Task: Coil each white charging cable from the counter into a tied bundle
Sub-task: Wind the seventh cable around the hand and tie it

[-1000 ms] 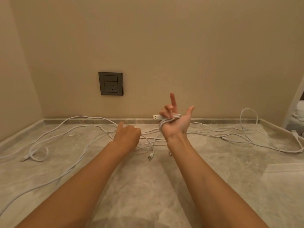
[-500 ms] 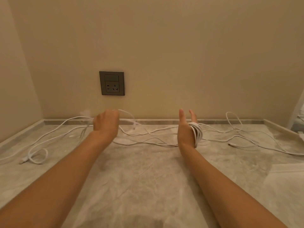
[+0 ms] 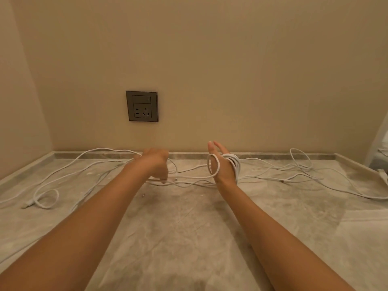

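The cable (image 3: pixel 235 164) is wound in several turns around the right hand (image 3: pixel 223 170), whose fingers (image 3: pixel 211 148) are held straight and upright. The free length runs leftward, low over the bench (image 3: pixel 189 223), to the blurred left hand (image 3: pixel 156 162), whose curled fingers appear to grip it.
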The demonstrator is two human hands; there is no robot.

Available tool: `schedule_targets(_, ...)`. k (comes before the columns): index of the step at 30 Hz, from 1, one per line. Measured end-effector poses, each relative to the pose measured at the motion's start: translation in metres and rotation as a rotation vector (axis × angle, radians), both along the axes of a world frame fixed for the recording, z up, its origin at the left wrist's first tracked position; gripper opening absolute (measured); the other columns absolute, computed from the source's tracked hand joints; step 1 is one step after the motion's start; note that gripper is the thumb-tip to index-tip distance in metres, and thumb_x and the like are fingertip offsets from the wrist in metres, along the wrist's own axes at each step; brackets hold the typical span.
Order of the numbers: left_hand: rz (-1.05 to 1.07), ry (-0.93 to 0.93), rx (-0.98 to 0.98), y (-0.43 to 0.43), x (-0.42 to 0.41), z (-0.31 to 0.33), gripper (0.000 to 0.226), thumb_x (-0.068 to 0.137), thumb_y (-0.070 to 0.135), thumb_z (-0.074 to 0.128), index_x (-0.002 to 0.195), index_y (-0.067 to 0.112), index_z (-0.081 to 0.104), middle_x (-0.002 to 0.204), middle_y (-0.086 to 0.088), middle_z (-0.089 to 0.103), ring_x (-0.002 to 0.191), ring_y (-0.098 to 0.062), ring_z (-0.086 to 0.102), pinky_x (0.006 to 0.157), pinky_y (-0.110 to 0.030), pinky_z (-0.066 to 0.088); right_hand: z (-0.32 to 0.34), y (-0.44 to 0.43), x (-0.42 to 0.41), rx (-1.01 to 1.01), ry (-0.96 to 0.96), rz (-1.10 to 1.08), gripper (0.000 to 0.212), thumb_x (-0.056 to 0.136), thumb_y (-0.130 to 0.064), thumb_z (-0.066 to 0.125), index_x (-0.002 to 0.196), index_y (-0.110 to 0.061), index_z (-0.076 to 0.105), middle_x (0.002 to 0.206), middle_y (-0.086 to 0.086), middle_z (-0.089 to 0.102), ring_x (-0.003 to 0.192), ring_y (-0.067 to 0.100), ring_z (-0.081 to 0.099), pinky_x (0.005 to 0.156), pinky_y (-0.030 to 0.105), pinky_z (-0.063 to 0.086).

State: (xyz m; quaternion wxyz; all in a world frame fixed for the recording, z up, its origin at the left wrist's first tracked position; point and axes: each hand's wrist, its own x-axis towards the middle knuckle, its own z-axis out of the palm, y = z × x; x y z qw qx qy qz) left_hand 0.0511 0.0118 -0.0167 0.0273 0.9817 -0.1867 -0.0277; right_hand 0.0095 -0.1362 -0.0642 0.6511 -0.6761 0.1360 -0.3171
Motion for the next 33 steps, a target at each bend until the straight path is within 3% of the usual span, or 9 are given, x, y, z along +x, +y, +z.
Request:
schedule_targets(4,-0.106,0.093,-0.646,-0.005,-0.021,0.021,0.035,0.087,-0.007,0.043,0.114,0.01,0.057,0.12,-0.012,0.058,0.108,-0.024,0.055,0.085,-0.031,0.044,0.002,0.009,0.004,0.077,0.034,0.035,0.039,0.093,-0.037,0.053,0.126,-0.015,0.053,0.102,-0.002,0.056,0.101,0.015,0.054,0.093,0.032,0.043)
schedule_targets(6,-0.118,0.116,-0.837,-0.008,-0.033,0.025,0.021,0.09,-0.002,0.042,0.093,0.008,0.06,0.095,-0.01,0.067,0.084,-0.018,0.062,0.074,-0.028,0.047,0.003,0.012,0.004,0.127,0.01,0.044,0.036,0.093,-0.037,0.052,0.121,-0.013,0.055,0.088,-0.002,0.057,0.086,0.015,0.055,0.08,0.031,0.045)
schedule_targets(10,-0.305,0.368,-0.723,-0.011,-0.059,0.016,0.031,0.09,0.038,0.053,0.092,0.009,0.064,0.074,0.002,0.069,0.068,-0.005,0.062,0.069,-0.021,0.048,0.005,0.015,-0.004,0.24,-0.015,0.085,0.031,0.096,-0.034,0.047,0.119,-0.013,0.05,0.094,0.004,0.056,0.089,0.019,0.054,0.078,0.031,0.045)
schedule_targets(14,-0.47,0.313,-0.695,-0.015,-0.068,-0.004,0.017,0.087,0.022,0.063,0.079,0.006,0.062,0.051,0.01,0.044,0.043,0.0,0.036,0.044,-0.009,0.027,0.0,0.012,-0.014,0.238,0.026,0.084,0.03,0.097,-0.039,0.044,0.118,-0.019,0.049,0.086,0.003,0.053,0.084,0.021,0.055,0.078,0.036,0.049)
schedule_targets(18,-0.361,0.167,-0.961,-0.023,-0.063,-0.007,0.029,0.097,0.018,0.044,0.069,0.013,0.051,0.065,0.002,0.047,0.062,-0.011,0.041,0.062,-0.024,0.035,0.0,0.002,-0.022,0.177,0.071,0.001,0.024,0.098,-0.04,0.041,0.107,-0.019,0.049,0.06,0.002,0.042,0.052,0.014,0.043,0.057,0.03,0.045)
schedule_targets(20,-0.292,0.014,-1.109,-0.025,-0.058,-0.009,0.034,0.097,0.014,0.043,0.063,0.017,0.049,0.061,0.001,0.048,0.058,-0.013,0.042,0.063,-0.028,0.036,-0.005,-0.007,-0.026,0.136,0.111,-0.052,0.031,0.097,-0.042,0.041,0.112,-0.016,0.052,0.061,0.003,0.041,0.051,0.012,0.041,0.06,0.033,0.047)
schedule_targets(25,-0.271,-0.207,-1.135,-0.029,-0.054,-0.01,0.023,0.092,0.014,0.053,0.071,0.012,0.063,0.053,0.006,0.045,0.051,-0.005,0.039,0.05,-0.014,0.029,-0.003,-0.02,-0.032,0.041,0.199,-0.047,0.04,0.096,-0.047,0.039,0.112,-0.013,0.054,0.067,-0.002,0.041,0.061,0.009,0.043,0.058,0.025,0.048)
schedule_targets(29,-0.389,-0.291,-1.076,-0.035,-0.059,0.016,0.011,0.084,0.015,0.065,0.085,0.008,0.073,0.066,0.008,0.06,0.054,0.011,0.051,0.056,-0.002,0.034,0.002,-0.022,-0.038,0.005,0.229,0.021,0.044,0.096,-0.047,0.039,0.085,-0.007,0.055,0.066,-0.001,0.045,0.06,0.008,0.044,0.053,0.022,0.044)
schedule_targets(33,-0.342,-0.376,-1.027,-0.035,-0.056,0.029,0.017,0.086,0.017,0.062,0.085,0.004,0.073,0.073,0.003,0.06,0.064,-0.003,0.05,0.059,-0.009,0.035,0.009,-0.016,-0.044,0.238,0.188,0.256,0.049,0.098,-0.04,0.042,0.066,-0.004,0.052,0.052,0.005,0.053,0.043,0.012,0.049,0.057,0.029,0.049)
